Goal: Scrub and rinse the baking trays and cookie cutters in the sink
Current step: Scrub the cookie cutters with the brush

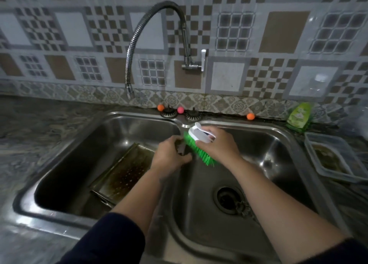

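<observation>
My left hand point(171, 156) grips a small metal cookie cutter point(181, 148) over the divider of the double steel sink point(286, 142); my fingers hide most of the cutter. My right hand point(217, 144) holds a white scrub brush with green bristles point(199, 146), and the bristles press against the cutter. A stained, perforated baking tray point(123, 170) leans in the left basin. Another flower-shaped cookie cutter point(242, 207) lies beside the drain point(227, 200) of the right basin.
A flexible steel faucet point(135, 44) arches from the tiled wall, its spout above the left basin. A green dish soap bottle point(298, 118) and a clear plastic container point(332, 156) sit on the counter at the right. Small coloured balls point(180, 110) line the sink's back edge.
</observation>
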`<move>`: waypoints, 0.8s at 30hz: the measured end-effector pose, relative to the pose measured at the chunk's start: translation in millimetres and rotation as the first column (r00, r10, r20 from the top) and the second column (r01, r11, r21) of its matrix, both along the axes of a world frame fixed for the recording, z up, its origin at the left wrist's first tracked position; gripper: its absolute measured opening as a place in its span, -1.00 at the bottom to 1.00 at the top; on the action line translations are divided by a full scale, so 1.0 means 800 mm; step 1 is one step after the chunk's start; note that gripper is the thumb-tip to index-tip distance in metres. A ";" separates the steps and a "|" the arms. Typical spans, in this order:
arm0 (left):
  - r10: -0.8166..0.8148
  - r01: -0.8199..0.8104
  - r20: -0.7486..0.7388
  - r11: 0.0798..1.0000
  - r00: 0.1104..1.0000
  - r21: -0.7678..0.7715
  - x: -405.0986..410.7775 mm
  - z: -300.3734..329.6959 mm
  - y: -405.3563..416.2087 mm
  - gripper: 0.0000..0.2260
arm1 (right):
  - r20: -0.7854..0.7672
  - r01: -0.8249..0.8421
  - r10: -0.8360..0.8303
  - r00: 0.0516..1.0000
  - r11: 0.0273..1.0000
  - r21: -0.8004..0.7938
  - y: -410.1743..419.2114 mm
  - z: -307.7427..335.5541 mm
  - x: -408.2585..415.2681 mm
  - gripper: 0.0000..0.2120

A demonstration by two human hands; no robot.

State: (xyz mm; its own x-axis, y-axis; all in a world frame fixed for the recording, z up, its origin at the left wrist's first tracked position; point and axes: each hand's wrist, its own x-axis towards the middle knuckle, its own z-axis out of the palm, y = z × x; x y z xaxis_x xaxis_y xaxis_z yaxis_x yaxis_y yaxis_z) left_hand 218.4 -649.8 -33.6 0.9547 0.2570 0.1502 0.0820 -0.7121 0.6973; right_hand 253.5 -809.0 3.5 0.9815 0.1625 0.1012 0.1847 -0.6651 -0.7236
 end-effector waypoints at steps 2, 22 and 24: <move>0.033 -0.028 -0.084 0.998 0.996 0.063 -0.002 -0.013 0.033 -0.45 | 0.038 0.093 -0.091 0.995 0.994 -0.062 0.023 -0.008 -0.004 -0.49; 0.020 0.018 -0.426 0.996 0.905 0.086 0.011 -0.148 0.201 -0.45 | 0.160 0.212 -0.178 0.971 0.949 -0.232 0.126 -0.082 -0.013 -0.42; 0.028 0.028 -0.445 0.992 0.895 0.119 0.011 -0.150 0.201 -0.43 | 0.172 0.217 -0.179 0.969 0.948 -0.232 0.127 -0.084 -0.012 -0.42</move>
State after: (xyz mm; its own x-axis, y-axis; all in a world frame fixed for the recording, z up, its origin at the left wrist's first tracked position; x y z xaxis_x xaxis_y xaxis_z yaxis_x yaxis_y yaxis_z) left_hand 226.9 -489.2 -153.3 0.9285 0.2641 -0.2610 0.3638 -0.7875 0.4975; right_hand 243.5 -707.7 -63.6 0.9737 0.0044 0.2277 0.1224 -0.8534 -0.5067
